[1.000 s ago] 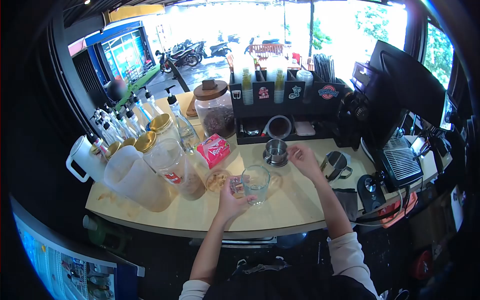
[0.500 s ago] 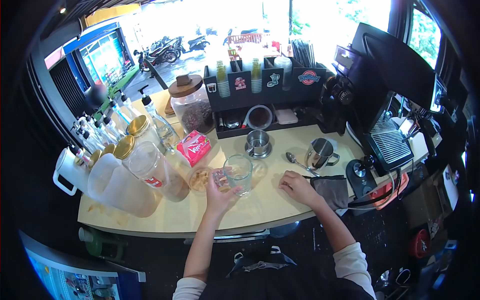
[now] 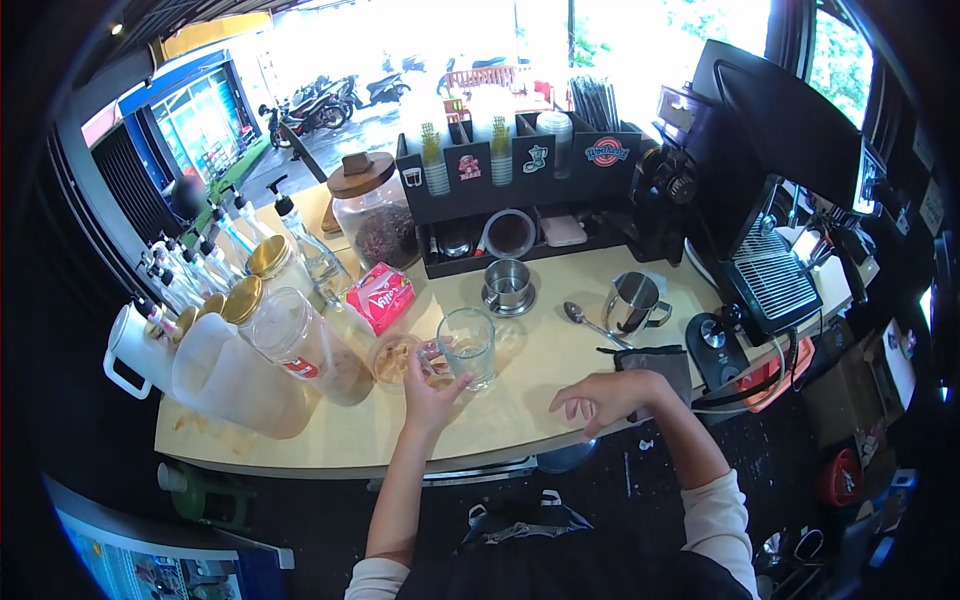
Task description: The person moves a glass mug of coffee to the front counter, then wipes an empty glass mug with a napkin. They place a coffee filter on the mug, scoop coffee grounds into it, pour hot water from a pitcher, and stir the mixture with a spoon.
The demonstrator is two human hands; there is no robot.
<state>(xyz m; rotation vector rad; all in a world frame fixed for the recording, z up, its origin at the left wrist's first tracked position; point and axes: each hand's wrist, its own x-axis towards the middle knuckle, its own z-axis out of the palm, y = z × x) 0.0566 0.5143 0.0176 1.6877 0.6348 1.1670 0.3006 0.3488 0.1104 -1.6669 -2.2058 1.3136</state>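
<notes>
A clear glass mug (image 3: 468, 350) stands upright at the middle of the counter (image 3: 520, 400). My left hand (image 3: 430, 395) is closed around its left side, fingers and thumb on the glass. Over the counter's front edge my right hand (image 3: 612, 396) hovers with loosely bent fingers, apart and holding nothing. Just beyond it lies a dark folded cloth (image 3: 660, 370). A metal spoon (image 3: 590, 319) and a steel pitcher (image 3: 632, 304) sit farther back. Behind the mug is a small metal cup (image 3: 508, 285) on a saucer. Beside my left hand rests a small bowl (image 3: 392, 360) with pale brown contents.
Plastic jars (image 3: 310, 345), a large pitcher (image 3: 235, 380) and several pump bottles fill the left side. A pink tissue pack (image 3: 380, 297) lies before a wooden-lidded jar (image 3: 370, 220). At the back stands a black organizer (image 3: 460, 185); an espresso machine (image 3: 770, 270) is at right.
My right hand has lifted off the counter and drawn back toward its front edge, fingers now hanging apart. My left hand stays on the glass mug. The view has shifted slightly.
</notes>
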